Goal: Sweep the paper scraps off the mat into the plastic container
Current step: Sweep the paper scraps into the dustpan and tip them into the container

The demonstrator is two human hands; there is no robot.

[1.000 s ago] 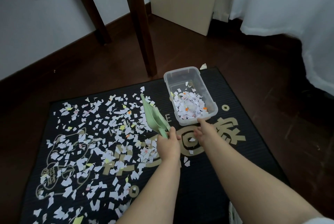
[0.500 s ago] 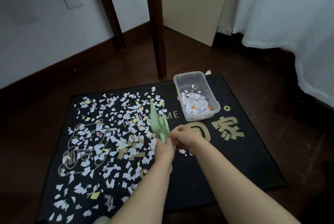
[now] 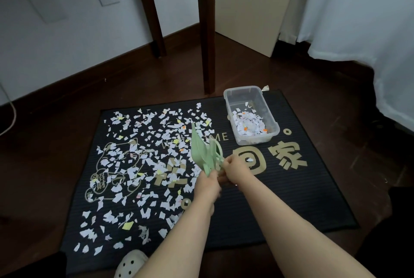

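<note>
Green dustpan set (image 3: 202, 151) gripped in both hands over the mat (image 3: 291, 199).
The right hand (image 3: 234, 169) has left the plastic container (image 3: 229, 103) at the mat's 1 o'clock corner and now pinches the tool, whose handle the left hand (image 3: 207, 184) clasps. Paper scraps (image 3: 143, 143) still blanket the 9 o'clock half, so most sweeping probably remains.

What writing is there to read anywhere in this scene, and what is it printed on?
"W…ME": gold, on the mat; middle letters hidden by the green dustpan and paper scraps.
"回家": large gold characters, on the mat.
Characters left of these: covered by scraps, unreadable.
Small characters in the gold cat drawing: too small to read surely.
</note>
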